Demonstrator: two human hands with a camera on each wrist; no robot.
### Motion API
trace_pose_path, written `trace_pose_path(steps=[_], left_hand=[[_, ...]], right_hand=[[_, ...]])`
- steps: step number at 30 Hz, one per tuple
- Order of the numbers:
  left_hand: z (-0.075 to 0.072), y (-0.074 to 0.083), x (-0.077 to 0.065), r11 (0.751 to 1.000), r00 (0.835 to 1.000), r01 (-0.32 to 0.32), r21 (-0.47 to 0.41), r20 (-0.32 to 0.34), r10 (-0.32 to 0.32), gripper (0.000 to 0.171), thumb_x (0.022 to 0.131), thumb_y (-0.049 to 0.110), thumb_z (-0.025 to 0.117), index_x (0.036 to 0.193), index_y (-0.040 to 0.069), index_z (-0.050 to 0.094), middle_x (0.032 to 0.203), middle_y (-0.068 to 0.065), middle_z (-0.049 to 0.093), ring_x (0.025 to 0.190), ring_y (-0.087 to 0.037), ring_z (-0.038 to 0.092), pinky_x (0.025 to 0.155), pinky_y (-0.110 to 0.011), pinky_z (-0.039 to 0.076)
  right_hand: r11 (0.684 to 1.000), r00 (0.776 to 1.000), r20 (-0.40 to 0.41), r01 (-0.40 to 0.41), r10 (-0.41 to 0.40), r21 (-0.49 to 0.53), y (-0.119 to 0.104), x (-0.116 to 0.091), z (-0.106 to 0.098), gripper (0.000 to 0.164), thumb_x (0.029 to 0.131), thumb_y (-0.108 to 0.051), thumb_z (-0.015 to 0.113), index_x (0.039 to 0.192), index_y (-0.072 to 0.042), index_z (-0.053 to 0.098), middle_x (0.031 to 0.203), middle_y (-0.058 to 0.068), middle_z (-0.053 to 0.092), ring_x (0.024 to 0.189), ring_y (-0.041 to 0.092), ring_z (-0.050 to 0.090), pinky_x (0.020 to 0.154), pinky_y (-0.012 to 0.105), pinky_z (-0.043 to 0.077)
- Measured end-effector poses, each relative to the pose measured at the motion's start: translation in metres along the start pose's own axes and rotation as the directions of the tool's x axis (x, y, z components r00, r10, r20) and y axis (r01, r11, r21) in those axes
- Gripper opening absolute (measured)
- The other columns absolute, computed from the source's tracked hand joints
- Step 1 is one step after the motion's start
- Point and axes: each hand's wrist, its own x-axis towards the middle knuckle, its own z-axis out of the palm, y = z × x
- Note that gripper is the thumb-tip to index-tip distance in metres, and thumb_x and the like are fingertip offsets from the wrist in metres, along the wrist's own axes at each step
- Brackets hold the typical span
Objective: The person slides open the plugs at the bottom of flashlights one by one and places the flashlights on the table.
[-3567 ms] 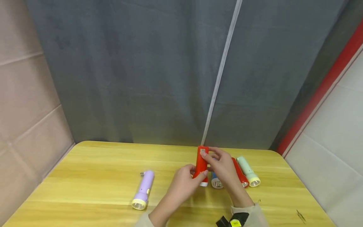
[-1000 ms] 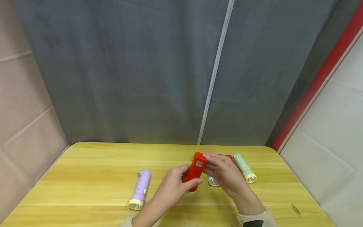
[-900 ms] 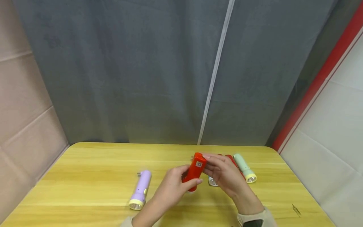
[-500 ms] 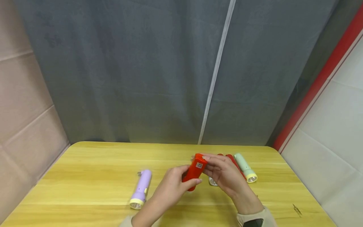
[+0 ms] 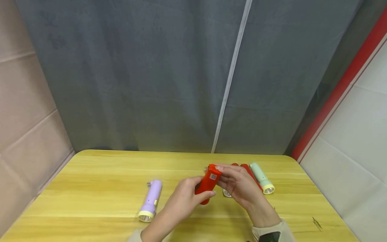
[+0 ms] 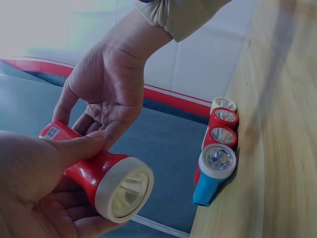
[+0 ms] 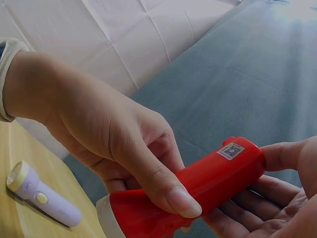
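In the head view, a glossy red plastic flashlight (image 5: 208, 185) is in the air above a yellow wood-grain table (image 5: 105, 174), between the two hands. The left hand (image 5: 183, 195) grips its body from the side near the head, presumably so that the tail end stays free. At that tail, just past a small pale square-coded sticker (image 5: 213, 176), a fingertip of the right hand (image 5: 242, 186) touches the casing. The flashlight tilts with its tail up and toward the right hand, which seems to suit close handling of that end. A pale purple flashlight with a cream rim (image 5: 152, 198) lies by itself on the left; a mint-green flashlight with a cream rim (image 5: 261, 177) lies on the right, apparently parked out of the way.

In the left wrist view, the left thumb lies across the red body while fingers curl beneath the white-rimmed head, a firm two-sided grip. Behind, a blue flashlight with a white rim (image 6: 208, 191) and two more red flashlights (image 6: 224, 117) line up with the mint-green one, lenses all facing one way, perhaps for tidiness.

In the right wrist view, the right fingers lie bent alongside the barrel; whether they pinch it or merely steady it, I cannot tell
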Motion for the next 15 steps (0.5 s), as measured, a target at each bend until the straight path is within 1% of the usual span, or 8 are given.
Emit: trace_pose_path(steps=[8, 15], left_hand=[[0.0009, 0.0009, -0.0004, 1.000, 1.000, 0.003, 0.012, 0.004, -0.003, 0.036, 0.089, 0.038, 0.076, 0.108, 0.008, 0.072, 0.097, -0.004, 0.076, 0.076, -0.007, 0.065, 0.072, -0.025, 0.057], [0.0013, 0.0014, -0.0012, 1.000, 1.000, 0.018, 0.017, 0.011, -0.018, 0.036, 0.089, 0.038, 0.077, 0.107, 0.008, 0.072, 0.098, -0.004, 0.076, 0.077, -0.008, 0.065, 0.072, -0.026, 0.058]], right_hand=[[1.000, 1.000, 0.005, -0.010, 0.010, 0.002, 0.0004, 0.0005, -0.0013, 0.029, 0.105, -0.011, 0.050, 0.110, -0.016, 0.077, 0.112, -0.001, 0.077, 0.109, 0.014, 0.072, 0.097, 0.027, 0.056], [1.000, 1.000, 0.014, -0.022, 0.022, 0.011, 0.0013, 0.0006, -0.0012, 0.030, 0.105, -0.011, 0.049, 0.107, -0.018, 0.078, 0.110, -0.002, 0.078, 0.107, 0.013, 0.073, 0.096, 0.027, 0.056]])
